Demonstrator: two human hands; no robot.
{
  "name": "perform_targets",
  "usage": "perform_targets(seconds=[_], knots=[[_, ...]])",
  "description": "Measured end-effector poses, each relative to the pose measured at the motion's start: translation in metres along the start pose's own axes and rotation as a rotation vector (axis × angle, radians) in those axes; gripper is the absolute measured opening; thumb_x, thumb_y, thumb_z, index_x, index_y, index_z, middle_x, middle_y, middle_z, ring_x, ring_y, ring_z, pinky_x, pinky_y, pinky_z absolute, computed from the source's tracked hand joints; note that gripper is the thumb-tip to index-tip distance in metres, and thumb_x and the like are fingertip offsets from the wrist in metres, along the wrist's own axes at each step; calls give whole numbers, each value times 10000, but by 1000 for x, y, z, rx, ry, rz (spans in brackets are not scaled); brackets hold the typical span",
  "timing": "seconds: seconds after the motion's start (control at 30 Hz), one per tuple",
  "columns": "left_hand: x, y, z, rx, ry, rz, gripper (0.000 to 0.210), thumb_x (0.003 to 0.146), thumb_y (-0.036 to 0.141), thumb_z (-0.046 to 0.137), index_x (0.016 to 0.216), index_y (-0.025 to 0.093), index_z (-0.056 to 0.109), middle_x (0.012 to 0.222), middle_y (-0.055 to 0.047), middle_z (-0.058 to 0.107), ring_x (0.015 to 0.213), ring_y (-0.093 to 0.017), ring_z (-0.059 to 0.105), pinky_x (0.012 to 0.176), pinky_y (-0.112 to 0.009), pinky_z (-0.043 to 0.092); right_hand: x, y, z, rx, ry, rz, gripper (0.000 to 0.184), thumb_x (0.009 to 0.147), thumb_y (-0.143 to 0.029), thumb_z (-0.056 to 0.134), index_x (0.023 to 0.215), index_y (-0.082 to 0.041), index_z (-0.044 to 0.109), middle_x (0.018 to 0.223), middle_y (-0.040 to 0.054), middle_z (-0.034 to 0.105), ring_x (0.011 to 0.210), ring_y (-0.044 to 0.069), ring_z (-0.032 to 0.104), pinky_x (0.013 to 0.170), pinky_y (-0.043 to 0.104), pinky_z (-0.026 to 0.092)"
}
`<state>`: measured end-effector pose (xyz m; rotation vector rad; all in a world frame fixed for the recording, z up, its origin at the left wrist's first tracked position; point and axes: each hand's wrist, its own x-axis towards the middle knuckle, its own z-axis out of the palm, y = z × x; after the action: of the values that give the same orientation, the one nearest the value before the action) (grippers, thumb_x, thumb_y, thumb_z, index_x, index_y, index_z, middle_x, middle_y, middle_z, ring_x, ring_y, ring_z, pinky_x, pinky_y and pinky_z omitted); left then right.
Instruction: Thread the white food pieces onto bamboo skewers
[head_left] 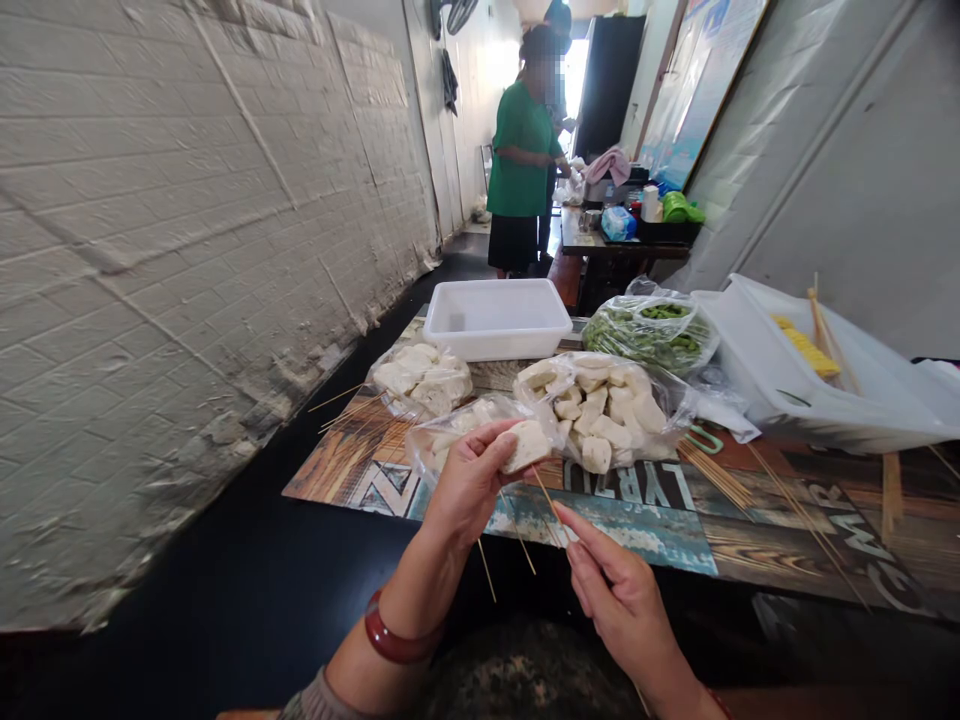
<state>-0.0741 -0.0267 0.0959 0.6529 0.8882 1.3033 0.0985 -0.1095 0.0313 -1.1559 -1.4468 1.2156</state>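
Note:
My left hand (pixel 469 482) is closed around a flat, pale piece (pixel 527 446) that looks like tofu. Between the fingertips of my right hand (pixel 611 580) is a thin wooden skewer (pixel 549 496), its far end at the lower edge of that piece; whether it has gone in, I cannot tell. Just beyond my hands lies an open plastic bag of pale chunks (pixel 611 405). Partly behind my left hand is another clear bag (pixel 435 440) with pale contents, and a third bag of white pieces (pixel 421 375) sits to its left.
An empty-looking white tub (pixel 496 318) stands at the back of the table (pixel 637 535). To its right are a bag of green vegetables (pixel 660 325) and a tilted white bin (pixel 847 370) holding skewers and something yellow. Loose skewers (pixel 716 472) lie at right. A person in green (pixel 521 160) stands farther back.

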Motion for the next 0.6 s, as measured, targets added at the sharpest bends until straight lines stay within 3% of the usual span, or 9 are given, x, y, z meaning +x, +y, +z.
perform_targets(seconds=[0.27, 0.6], knots=[[-8, 1, 5, 83, -26, 85, 370, 636, 353, 873, 919, 136, 776, 833, -74, 757, 720, -178, 673, 683, -291, 569, 1, 1, 0, -3, 11, 13, 457, 998, -409, 474, 1368, -183, 616, 570, -59, 373, 474, 105, 347, 430, 211, 310], [-8, -6, 3, 91, -81, 75, 405, 655, 385, 863, 946, 123, 757, 843, -90, 766, 701, -163, 683, 660, -261, 569, 3, 3, 0, 69, -18, 10, 447, 998, -411, 488, 1373, -200, 611, 566, -63, 389, 459, 89, 322, 433, 207, 290]])
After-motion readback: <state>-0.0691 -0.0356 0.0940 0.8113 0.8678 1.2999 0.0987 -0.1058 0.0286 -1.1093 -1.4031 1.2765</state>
